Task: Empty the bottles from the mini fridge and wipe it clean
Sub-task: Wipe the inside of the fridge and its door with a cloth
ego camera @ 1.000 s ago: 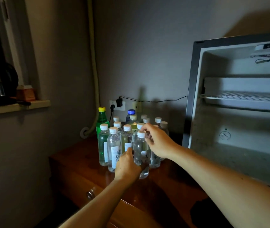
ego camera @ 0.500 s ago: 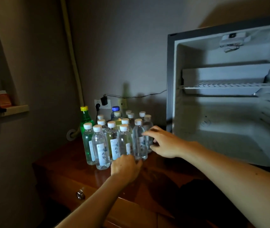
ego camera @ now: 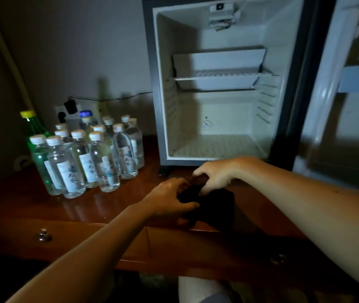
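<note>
Both hands have left the bottles since the earlier frames and dropped to a dark cloth (ego camera: 212, 207) at the front edge of the wooden cabinet top (ego camera: 113, 204), and our view now faces the mini fridge (ego camera: 218, 84). Left hand (ego camera: 170, 202) grips the cloth's near side, fingers curled onto it; right hand (ego camera: 213, 174) pinches its top edge from above, thumb and fingertips closed on the fabric. We judge the cloth soft, light and floppy, so bunching it into the palm should beat pinching a corner. Both forearms reach forward and low, wrists bent down, the right arm crossing in from the right. Bottles (ego camera: 91, 154) stand clustered on the cabinet left of the fridge, a green bottle (ego camera: 32, 125) behind them. Fridge door (ego camera: 349, 84) is swung open; the shelf (ego camera: 220, 73) and floor show no bottles, so emptying looks done and wiping is next.
</note>
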`<state>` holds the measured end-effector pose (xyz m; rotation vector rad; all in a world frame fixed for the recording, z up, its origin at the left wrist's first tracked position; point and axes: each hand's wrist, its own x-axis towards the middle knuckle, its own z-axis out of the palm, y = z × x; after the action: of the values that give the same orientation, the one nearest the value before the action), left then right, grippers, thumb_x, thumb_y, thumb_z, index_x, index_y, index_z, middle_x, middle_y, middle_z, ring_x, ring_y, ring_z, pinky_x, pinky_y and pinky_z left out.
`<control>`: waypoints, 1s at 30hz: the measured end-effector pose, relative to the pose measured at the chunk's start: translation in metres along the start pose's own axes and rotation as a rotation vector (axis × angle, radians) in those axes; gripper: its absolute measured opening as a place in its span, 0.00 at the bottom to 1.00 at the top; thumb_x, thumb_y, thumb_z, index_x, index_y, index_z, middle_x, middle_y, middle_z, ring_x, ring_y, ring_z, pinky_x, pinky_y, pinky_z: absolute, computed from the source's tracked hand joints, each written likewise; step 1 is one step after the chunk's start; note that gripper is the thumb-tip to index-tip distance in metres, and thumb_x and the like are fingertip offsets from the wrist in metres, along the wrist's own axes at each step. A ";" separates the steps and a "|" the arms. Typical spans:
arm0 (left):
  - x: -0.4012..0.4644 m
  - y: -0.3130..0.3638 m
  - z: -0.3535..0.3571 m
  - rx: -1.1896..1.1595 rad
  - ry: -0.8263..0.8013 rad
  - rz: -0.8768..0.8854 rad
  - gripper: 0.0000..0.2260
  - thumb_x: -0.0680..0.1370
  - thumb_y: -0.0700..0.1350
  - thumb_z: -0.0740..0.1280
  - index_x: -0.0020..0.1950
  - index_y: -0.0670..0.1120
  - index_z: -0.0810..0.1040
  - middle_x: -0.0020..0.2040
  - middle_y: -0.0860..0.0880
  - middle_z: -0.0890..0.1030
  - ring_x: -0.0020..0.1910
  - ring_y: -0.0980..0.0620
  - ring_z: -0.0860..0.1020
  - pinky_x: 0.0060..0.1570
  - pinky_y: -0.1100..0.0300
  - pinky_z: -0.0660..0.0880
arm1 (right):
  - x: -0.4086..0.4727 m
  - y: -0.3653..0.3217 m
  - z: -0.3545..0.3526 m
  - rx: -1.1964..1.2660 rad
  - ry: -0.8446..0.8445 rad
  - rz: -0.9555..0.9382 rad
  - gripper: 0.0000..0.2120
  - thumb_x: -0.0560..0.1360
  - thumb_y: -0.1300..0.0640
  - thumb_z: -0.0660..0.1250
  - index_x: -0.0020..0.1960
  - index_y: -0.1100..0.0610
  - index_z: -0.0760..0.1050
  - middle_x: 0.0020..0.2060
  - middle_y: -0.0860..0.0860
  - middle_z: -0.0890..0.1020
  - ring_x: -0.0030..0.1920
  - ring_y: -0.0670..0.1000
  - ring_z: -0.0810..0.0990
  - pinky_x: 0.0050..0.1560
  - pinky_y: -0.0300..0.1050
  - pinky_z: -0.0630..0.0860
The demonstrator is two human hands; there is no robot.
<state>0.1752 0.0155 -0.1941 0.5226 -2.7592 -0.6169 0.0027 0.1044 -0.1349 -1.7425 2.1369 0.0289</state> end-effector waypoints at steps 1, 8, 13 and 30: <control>0.001 0.005 0.003 0.012 -0.014 0.005 0.26 0.68 0.61 0.73 0.63 0.52 0.74 0.55 0.54 0.76 0.52 0.56 0.76 0.52 0.57 0.76 | -0.006 0.004 0.001 0.045 -0.017 -0.011 0.33 0.68 0.42 0.74 0.70 0.48 0.68 0.63 0.44 0.71 0.63 0.50 0.72 0.60 0.46 0.72; 0.018 0.014 0.014 0.130 -0.020 0.003 0.22 0.67 0.57 0.72 0.58 0.52 0.73 0.53 0.53 0.75 0.51 0.54 0.75 0.47 0.62 0.73 | -0.024 0.012 0.024 -0.051 -0.044 0.005 0.31 0.69 0.50 0.75 0.68 0.48 0.65 0.59 0.49 0.73 0.57 0.53 0.75 0.58 0.54 0.76; 0.031 0.018 0.024 0.077 0.076 0.025 0.14 0.71 0.49 0.71 0.52 0.54 0.68 0.48 0.55 0.75 0.46 0.56 0.76 0.36 0.69 0.67 | -0.022 0.020 0.041 0.027 0.189 -0.028 0.20 0.73 0.50 0.69 0.61 0.48 0.64 0.50 0.51 0.73 0.48 0.53 0.77 0.50 0.53 0.78; 0.173 0.077 0.024 0.104 0.412 0.173 0.17 0.77 0.41 0.67 0.65 0.44 0.71 0.67 0.45 0.70 0.60 0.46 0.74 0.52 0.57 0.74 | -0.017 0.105 -0.018 -0.102 0.876 0.280 0.27 0.74 0.60 0.67 0.71 0.53 0.63 0.68 0.57 0.61 0.60 0.61 0.72 0.54 0.55 0.77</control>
<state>-0.0105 0.0204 -0.1499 0.3760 -2.4180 -0.2876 -0.0989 0.1400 -0.1360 -1.6636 3.0141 -0.6768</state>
